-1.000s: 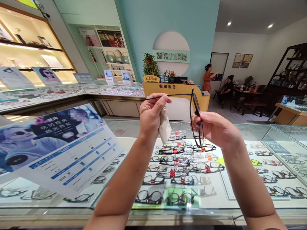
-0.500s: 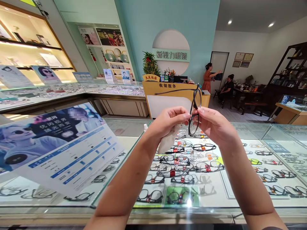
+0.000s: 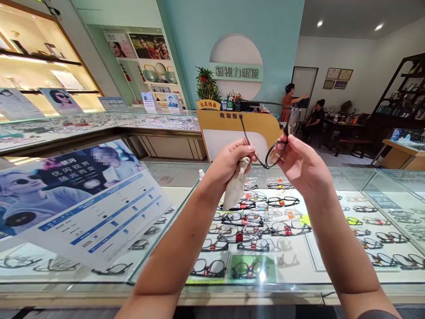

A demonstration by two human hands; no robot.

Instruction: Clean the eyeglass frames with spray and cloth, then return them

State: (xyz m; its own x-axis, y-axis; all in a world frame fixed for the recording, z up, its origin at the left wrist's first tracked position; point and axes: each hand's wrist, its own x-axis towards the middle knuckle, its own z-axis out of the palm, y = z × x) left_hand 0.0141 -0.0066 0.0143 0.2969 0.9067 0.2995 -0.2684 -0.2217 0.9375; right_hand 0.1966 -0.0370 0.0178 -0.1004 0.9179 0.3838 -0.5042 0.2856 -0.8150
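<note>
Dark-framed eyeglasses (image 3: pixel 292 120) are held up above the glass counter, tilted, with both temples unfolded towards the left. My right hand (image 3: pixel 306 166) pinches the frame near the bridge, between the two lenses. Bunched in my left hand (image 3: pixel 230 161) is a pale cloth (image 3: pixel 235 192), its loose end hanging below the fingers. The fingertips of that hand meet the lower temple. Under both hands, inside the glass display case (image 3: pixel 292 277), lie rows of eyeglasses, many with red or orange tags.
A printed leaflet (image 3: pixel 89 204) stands on the left of the counter. Beyond is a yellow cashier desk (image 3: pixel 239 122) with plants on it. Two people, one standing (image 3: pixel 288 104) and one seated (image 3: pixel 317 119), are at the back right. Lit shelves (image 3: pixel 40 66) line the left wall.
The eyeglasses have turned and moved up and right, so the lower temple now shows beside my left hand. My left hand has shifted slightly left with the cloth, off the lens area.
</note>
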